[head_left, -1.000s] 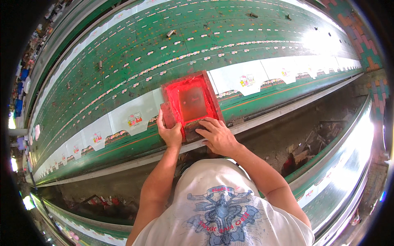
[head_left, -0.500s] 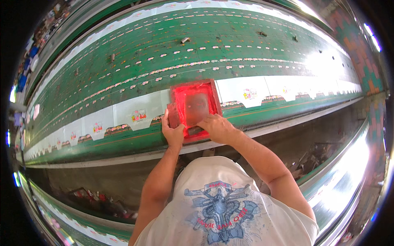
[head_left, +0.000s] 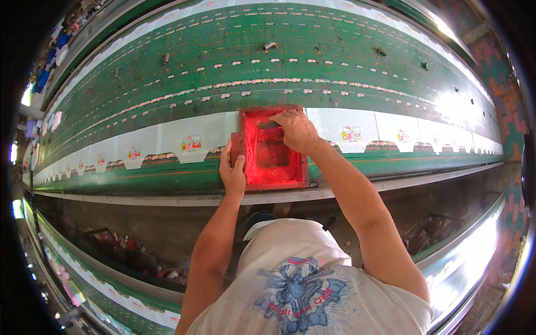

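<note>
A red-smeared screen-printing frame (head_left: 278, 186) lies across a row of white cut pieces (head_left: 215, 128) along the near side of a long green table. My left hand (head_left: 233, 174) grips the wooden block on the frame's left side, thumb toward me. Inside the frame, near its far end, my right hand (head_left: 300, 133) is closed on a dark squeegee (head_left: 269, 124), which is partly hidden under the fingers. Wet red ink coats the inner edges, and a darker mesh window (head_left: 272, 153) shows below the squeegee. Small coloured cartoon figures (head_left: 191, 143) are printed on the pieces either side.
The green table (head_left: 223, 47) curves away to both sides, with rows of small printed marks and a few small metal stubs (head_left: 270, 46). A pale rail (head_left: 151, 199) runs along its near edge. Behind me stands another green table (head_left: 120, 293) with white pieces; litter lies on the floor between.
My right hand has moved the squeegee from the frame's near end to its far end. The frame now sits straighter and a little farther right in view, with my left hand still on it.
</note>
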The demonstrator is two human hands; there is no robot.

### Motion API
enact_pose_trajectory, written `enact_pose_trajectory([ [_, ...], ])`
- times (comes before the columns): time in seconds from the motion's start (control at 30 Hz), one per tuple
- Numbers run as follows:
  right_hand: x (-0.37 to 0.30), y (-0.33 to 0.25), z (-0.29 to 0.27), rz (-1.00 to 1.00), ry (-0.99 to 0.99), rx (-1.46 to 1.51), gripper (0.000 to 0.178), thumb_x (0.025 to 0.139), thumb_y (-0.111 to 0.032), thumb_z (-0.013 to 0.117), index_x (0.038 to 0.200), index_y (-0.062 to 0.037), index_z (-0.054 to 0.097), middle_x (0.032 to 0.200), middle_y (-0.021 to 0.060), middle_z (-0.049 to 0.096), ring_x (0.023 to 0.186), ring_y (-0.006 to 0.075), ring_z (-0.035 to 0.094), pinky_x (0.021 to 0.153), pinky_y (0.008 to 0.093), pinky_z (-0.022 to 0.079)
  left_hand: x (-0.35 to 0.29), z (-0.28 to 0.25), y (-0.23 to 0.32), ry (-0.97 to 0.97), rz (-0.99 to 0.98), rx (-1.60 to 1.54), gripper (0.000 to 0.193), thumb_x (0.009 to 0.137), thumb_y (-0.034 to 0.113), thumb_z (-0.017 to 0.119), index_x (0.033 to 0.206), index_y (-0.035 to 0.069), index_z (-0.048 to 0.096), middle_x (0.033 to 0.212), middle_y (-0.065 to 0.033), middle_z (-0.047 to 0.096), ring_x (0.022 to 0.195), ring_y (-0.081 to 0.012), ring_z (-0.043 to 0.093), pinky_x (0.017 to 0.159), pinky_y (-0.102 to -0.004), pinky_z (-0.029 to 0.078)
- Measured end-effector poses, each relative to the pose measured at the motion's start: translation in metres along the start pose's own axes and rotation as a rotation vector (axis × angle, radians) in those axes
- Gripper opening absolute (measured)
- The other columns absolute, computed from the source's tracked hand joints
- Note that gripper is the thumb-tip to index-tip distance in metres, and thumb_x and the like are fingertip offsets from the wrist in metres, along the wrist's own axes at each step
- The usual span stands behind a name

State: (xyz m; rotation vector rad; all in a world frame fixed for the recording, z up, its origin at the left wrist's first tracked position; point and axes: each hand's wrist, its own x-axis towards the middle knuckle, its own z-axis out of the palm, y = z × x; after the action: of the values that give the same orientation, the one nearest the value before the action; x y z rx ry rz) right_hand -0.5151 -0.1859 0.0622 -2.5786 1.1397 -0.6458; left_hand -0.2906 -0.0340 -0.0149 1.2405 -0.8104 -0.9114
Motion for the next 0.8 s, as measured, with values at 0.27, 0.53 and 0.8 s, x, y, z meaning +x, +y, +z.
enact_pose_trajectory([
  [0.27, -0.058, -0.047, 0.001, -0.072, -0.069, -0.103, 0.059, 0.083, 0.000, 0.071, 0.140, -0.0104, 0.077, 0.135, 0.0111, 0.076, 0.119, 0.0336, 0.069, 0.104, 0.0500, 0.056, -0.002, 0.003, 0.002, 0.044, -0.073, -0.069, 0.065, 0.105, -0.007, 0.064, 0.168, -0.004, 0.050, 0.170, -0.0214, 0.053, 0.155, -0.0274, 0.054, 0.131, -0.0411, 0.040],
  [0.53, -0.100, -0.086, -0.007, -0.055, -0.122, -0.063, 0.057, 0.083, -0.002, 0.073, 0.140, -0.0085, 0.077, 0.136, 0.0124, 0.076, 0.121, 0.0331, 0.069, 0.102, 0.0494, 0.056, 0.002, 0.004, 0.000, 0.012, -0.030, -0.074, 0.066, 0.104, -0.004, 0.066, 0.168, -0.004, 0.050, 0.171, -0.0191, 0.053, 0.158, -0.0282, 0.050, 0.133, -0.0426, 0.037],
  [0.8, -0.120, -0.113, -0.011, 0.028, -0.181, -0.026, 0.057, 0.083, -0.004, 0.077, 0.139, -0.0088, 0.077, 0.141, 0.0117, 0.074, 0.130, 0.0339, 0.068, 0.111, 0.0508, 0.055, 0.004, 0.004, 0.000, 0.016, 0.049, 0.141, 0.073, 0.100, 0.003, 0.077, 0.167, -0.004, 0.051, 0.170, -0.0198, 0.054, 0.158, -0.0303, 0.050, 0.134, -0.0434, 0.035],
])
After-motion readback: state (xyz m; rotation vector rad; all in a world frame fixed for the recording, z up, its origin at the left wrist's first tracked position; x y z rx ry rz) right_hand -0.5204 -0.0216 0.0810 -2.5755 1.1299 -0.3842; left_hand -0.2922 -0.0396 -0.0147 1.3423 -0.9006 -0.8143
